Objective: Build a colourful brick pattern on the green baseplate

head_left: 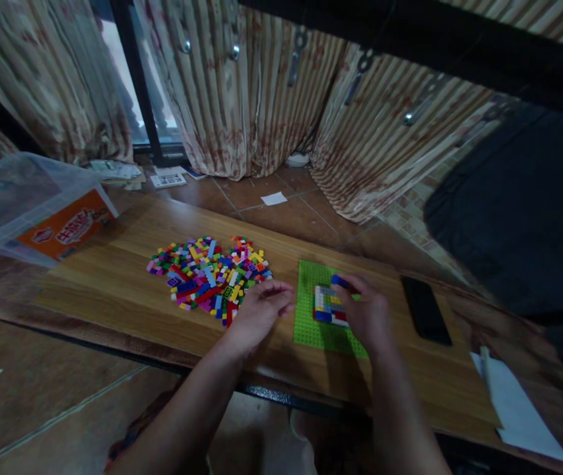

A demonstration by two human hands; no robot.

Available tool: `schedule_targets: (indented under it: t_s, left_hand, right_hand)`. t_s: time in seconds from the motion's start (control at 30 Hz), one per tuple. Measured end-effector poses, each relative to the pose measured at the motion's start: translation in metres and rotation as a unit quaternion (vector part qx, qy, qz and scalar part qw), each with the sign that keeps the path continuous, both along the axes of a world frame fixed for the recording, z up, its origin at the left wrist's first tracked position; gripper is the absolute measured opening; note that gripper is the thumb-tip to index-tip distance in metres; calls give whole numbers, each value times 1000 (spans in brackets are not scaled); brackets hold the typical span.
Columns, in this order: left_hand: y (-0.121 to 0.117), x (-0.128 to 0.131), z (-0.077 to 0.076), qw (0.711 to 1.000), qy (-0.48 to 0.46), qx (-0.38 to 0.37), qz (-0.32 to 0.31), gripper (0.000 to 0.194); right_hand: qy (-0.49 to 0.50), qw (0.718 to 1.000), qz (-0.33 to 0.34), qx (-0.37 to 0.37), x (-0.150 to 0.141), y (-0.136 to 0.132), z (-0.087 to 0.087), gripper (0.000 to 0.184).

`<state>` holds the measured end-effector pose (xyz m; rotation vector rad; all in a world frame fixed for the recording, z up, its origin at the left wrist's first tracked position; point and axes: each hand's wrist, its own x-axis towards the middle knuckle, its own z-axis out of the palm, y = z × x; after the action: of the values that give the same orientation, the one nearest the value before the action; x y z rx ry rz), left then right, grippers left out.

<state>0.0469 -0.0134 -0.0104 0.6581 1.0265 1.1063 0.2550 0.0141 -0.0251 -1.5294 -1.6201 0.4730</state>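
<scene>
A green baseplate (311, 310) lies on the wooden table, with a small multicoloured block build (325, 305) standing on it. My right hand (367, 313) rests at the right side of the build and pinches a blue brick (339, 282) over its top. My left hand (260, 309) hovers just left of the plate, fingers loosely curled, nothing visible in them. A pile of loose coloured bricks (209, 274) spreads on the table to the left of that hand.
A black phone (426, 310) lies right of the plate. White paper (516, 409) sits at the table's right corner. A clear plastic bin (24, 204) with an orange label stands at the far left. Curtains and tiled floor lie beyond the table.
</scene>
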Motion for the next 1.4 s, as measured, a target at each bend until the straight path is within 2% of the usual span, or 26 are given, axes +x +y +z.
schedule_targets:
  t_s: [0.1,0.2,0.37,0.57,0.77,0.93,1.1,1.27,1.4]
  left_hand:
    - [0,-4,1,999,33,21,-28,17]
    - [0,-4,1,996,62,38,-42,13]
    - [0,-3,-2,992,88,48,-73,16]
    - [1,-4,-5,990,100,55,-83,20]
    - [1,-5,-3,987,116,60,-91,21]
    - [2,-6,-6,985,123,70,-95,23]
    - [2,-6,-6,985,129,66,-95,22]
    - [2,-6,-6,983,138,70,-101,21]
    - [3,-7,-6,982,139,71,-103,20]
  right_hand:
    - [-49,997,-49,-44,39,7,-10,28]
    - [-90,993,-32,-69,52,7,-16,30]
    - [-123,989,18,-79,45,4,-14,30]
    - [-148,985,28,-88,45,4,-12,33]
    - [-96,988,33,-120,49,4,-13,37]
    - [-43,992,-5,-122,53,7,-14,36]
    - [-24,991,-22,-133,52,10,-17,34]
    - [-23,986,-78,-146,45,11,-16,31]
    - [-22,985,-82,-152,42,11,-15,31]
